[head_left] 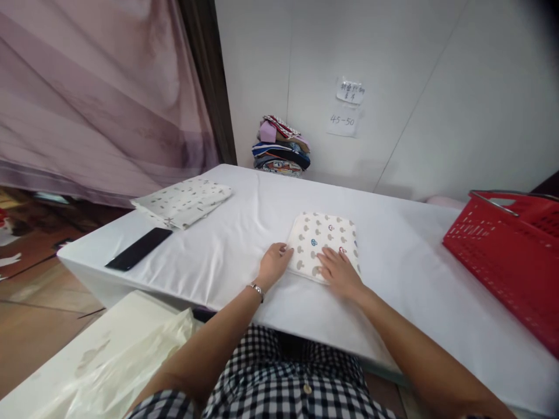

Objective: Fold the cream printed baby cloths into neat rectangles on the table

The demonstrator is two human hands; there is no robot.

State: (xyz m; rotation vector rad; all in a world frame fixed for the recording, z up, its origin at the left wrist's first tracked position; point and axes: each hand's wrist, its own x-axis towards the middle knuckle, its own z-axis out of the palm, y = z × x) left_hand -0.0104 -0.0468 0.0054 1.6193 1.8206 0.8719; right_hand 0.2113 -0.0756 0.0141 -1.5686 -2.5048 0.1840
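A folded white cloth (308,235) with a print of grey, blue and red mushroom shapes lies flat on the white-covered table (244,233) in front of me. At its left edge, my left hand (275,263) has its fingers bent and the thumb close to them, pinching the border of the cloth. My right hand (343,272) rests palm down on the lower right part of the cloth, fingers stretched out. Farther left lies another folded white cloth (183,201) with small dark marks, which neither hand touches.
A black phone-like slab (138,249) lies near the table's left edge. On the right stands a red perforated basket (502,250). Stacked folded fabrics (282,148) sit against the wall at the back. A plastic bag (131,366) lies on a white surface at lower left.
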